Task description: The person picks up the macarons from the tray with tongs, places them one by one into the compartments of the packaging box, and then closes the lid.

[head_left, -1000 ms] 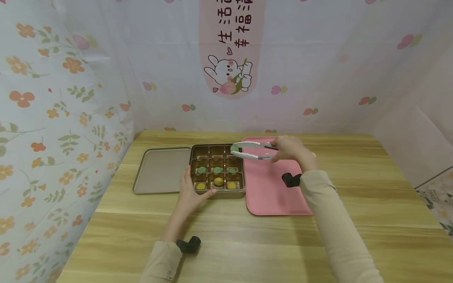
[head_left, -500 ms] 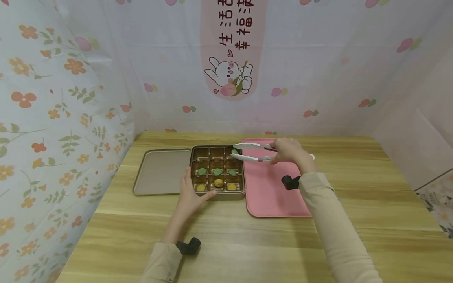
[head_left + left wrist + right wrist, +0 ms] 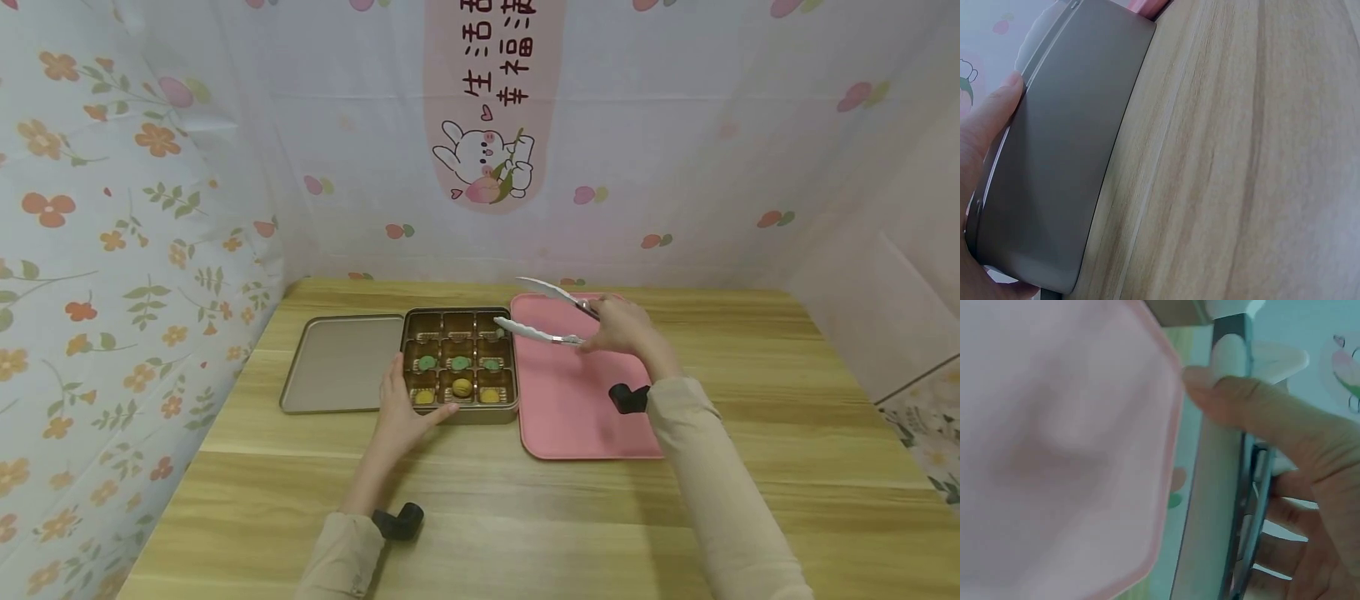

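Note:
An open tin box with a brown compartmented insert stands mid-table. Its middle row holds round green pieces; the front row holds yellow pieces, the middle one ball-like. In the back right compartment a green piece shows partly behind a tong arm. My left hand holds the box's front left corner, thumb along the front rim, fingers at the left side. My right hand grips white-tipped tongs, their arms spread apart above the box's right edge and the pink tray. Nothing is between the tips.
A pink tray lies against the box's right side, under the right hand. The box's flat metal lid lies at its left. A patterned cloth hangs behind the wooden table.
The tongs let go of a green piece, which now sits in the back right compartment. Their arms spread wide and the right hand drew back slightly rightward. The left hand stayed put.

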Action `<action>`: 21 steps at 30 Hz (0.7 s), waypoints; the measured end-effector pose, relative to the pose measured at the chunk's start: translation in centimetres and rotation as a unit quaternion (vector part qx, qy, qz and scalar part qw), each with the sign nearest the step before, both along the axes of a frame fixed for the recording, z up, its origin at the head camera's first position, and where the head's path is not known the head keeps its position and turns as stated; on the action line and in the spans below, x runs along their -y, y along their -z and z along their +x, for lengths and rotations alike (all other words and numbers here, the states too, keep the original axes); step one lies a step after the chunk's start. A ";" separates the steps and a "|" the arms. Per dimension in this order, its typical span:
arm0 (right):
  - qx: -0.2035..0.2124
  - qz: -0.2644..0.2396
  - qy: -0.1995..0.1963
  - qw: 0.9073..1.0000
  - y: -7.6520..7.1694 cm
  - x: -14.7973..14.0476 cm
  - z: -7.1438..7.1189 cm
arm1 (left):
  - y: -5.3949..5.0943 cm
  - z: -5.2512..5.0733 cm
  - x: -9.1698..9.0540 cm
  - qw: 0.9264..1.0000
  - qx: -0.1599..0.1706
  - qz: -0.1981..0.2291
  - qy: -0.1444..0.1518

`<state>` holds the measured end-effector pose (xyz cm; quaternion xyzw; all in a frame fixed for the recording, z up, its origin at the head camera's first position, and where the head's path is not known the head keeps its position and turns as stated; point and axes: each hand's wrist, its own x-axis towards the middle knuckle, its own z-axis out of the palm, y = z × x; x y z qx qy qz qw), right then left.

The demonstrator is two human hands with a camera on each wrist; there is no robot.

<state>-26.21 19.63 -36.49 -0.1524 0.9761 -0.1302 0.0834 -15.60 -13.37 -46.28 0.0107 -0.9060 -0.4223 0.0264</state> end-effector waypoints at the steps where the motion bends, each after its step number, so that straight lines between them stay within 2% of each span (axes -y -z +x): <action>1: 0.005 -0.006 0.011 1.000 0.2 -0.4 0.1 | 0.0 0.0 0.0 1.000 -0.001 0.002 0.000; 8: -0.010 -0.031 0.075 0.997 1.4 -3.2 0.9 | 0.1 0.0 0.1 1.000 -0.010 -0.002 0.000; 12: -0.026 -0.048 0.119 0.991 2.2 -5.0 1.4 | 0.0 0.0 0.0 1.000 -0.009 0.001 0.003; 15: -0.039 -0.066 0.163 0.984 2.8 -6.3 1.9 | -0.1 0.1 0.0 1.000 -0.006 0.001 0.004; 21: -0.055 -0.114 0.243 0.962 3.7 -8.6 2.9 | 0.0 0.1 0.0 1.000 -0.009 -0.003 0.004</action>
